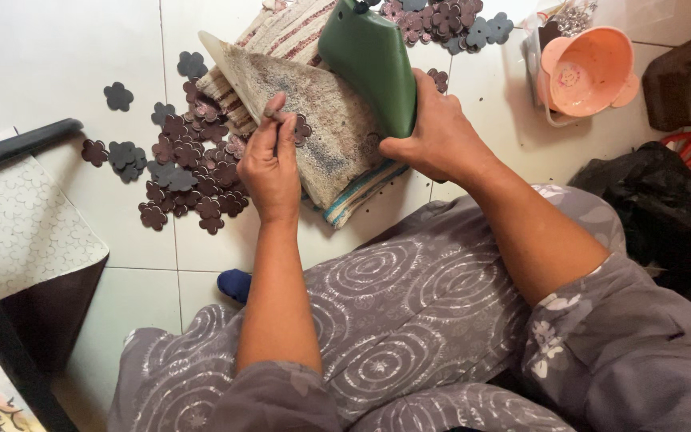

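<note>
My right hand [437,132] grips the lower end of a smooth green tool [369,60], which stands on a tilted, grubby cloth-covered board [321,120]. My left hand [269,164] rests on that board with its fingers pinched together. A dark flower-shaped piece [304,129] shows partly from behind those fingers. Under the board lies a folded striped cloth [281,36]. A heap of several brown and grey flower-shaped cutouts [193,164] lies on the white floor tiles just left of my left hand.
More flower cutouts [441,20] lie at the top. A pink bowl [589,68] sits in a clear tub at upper right, near a dark block [689,80] and a black bag [657,200]. A punched sheet [17,216] and a black bar [17,144] are at left.
</note>
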`<move>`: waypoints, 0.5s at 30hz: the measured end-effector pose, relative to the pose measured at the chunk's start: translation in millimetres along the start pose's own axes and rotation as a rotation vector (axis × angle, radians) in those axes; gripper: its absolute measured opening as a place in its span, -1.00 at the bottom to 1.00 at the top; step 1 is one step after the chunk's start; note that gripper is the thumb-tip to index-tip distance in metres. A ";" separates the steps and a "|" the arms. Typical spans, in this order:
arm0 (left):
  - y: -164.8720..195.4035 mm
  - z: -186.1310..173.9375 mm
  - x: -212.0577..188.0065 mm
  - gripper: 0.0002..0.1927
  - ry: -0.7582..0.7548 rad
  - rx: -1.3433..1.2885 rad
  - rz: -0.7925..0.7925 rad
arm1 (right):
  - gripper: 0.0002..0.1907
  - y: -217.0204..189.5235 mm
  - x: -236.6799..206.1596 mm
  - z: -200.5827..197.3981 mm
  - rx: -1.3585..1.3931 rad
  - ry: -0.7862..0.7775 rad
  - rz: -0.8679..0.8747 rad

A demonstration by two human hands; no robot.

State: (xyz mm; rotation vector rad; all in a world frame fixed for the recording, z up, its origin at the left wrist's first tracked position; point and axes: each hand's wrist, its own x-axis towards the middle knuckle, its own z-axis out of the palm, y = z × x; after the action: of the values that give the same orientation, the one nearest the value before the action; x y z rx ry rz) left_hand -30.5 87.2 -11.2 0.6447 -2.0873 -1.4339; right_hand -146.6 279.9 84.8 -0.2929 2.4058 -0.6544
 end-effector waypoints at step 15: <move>8.1 -3.1 2.2 -0.85 0.044 0.123 0.060 | 0.16 6.8 2.4 16.2 -0.004 0.087 -0.141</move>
State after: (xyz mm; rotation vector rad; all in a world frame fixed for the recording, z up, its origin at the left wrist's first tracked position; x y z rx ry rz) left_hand -30.9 86.3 -2.3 0.6501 -2.1544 -1.2548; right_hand -138.8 278.7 69.0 -0.4480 2.4857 -0.7399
